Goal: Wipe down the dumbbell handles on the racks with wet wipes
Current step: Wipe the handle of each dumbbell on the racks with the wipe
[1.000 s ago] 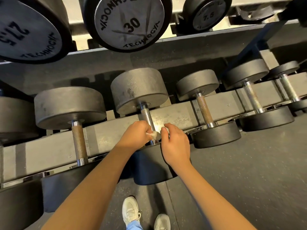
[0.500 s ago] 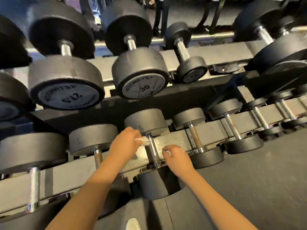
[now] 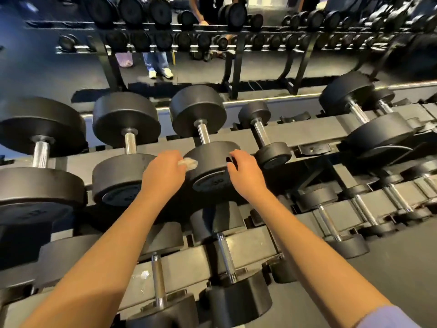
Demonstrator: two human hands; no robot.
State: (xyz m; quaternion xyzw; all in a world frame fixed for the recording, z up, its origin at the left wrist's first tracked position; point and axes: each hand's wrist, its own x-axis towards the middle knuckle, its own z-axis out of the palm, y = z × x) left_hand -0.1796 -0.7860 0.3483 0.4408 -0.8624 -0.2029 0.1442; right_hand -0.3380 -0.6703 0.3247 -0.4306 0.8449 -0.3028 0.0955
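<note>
My left hand (image 3: 163, 172) pinches a small crumpled wet wipe (image 3: 188, 163) against the left side of the near head of a black dumbbell (image 3: 208, 166) on the upper rack tier. My right hand (image 3: 244, 170) rests on that head's right side with its fingers curled over the edge. The dumbbell's chrome handle (image 3: 203, 132) runs away from me, bare and untouched. Below my arms, the lower tier holds the dumbbell with a chrome handle (image 3: 225, 256) between my forearms.
More dumbbells flank it on the upper tier: larger ones to the left (image 3: 126, 147) and a small one to the right (image 3: 264, 136). Smaller dumbbells line the lower tier at right (image 3: 331, 223). A mirror behind the rack (image 3: 307, 124) reflects a standing person (image 3: 157, 62).
The view rose from the lower tier to the upper tier. Both hands left the lower dumbbell's handle and moved up onto the near head of an upper dumbbell, the wipe still in the left.
</note>
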